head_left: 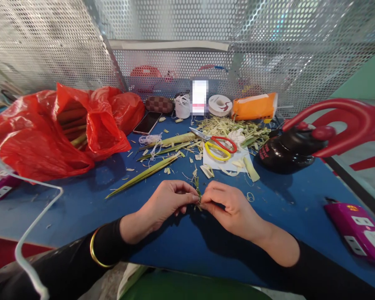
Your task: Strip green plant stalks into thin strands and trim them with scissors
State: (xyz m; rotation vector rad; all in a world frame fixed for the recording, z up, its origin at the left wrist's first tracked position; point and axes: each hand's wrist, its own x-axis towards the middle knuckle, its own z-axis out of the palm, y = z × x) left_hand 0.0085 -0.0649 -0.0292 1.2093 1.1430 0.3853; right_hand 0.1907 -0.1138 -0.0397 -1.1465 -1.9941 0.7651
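Observation:
Between my hands is a small piece woven from green plant strips [197, 186], its loose ends poking out above and below my fingertips. My left hand [168, 202] pinches it from the left, thumb and forefinger together. From the right, my right hand [229, 204] pinches the same piece, and its fingers hide part of it. Just beyond lie scissors [217, 143] with one red and one yellow handle, resting on a white paper [209, 161]. Long green leaf stalks [146, 174] lie to the left of them.
A red plastic bag [50, 141] holding stalks stands at left, near a phone [148, 123]. Shredded plant scraps [231, 125] are heaped behind the scissors. A black bottle [286, 152] with a red handle stands at right, with a purple power strip [359, 229] nearer me. A white cable [34, 221] crosses at left.

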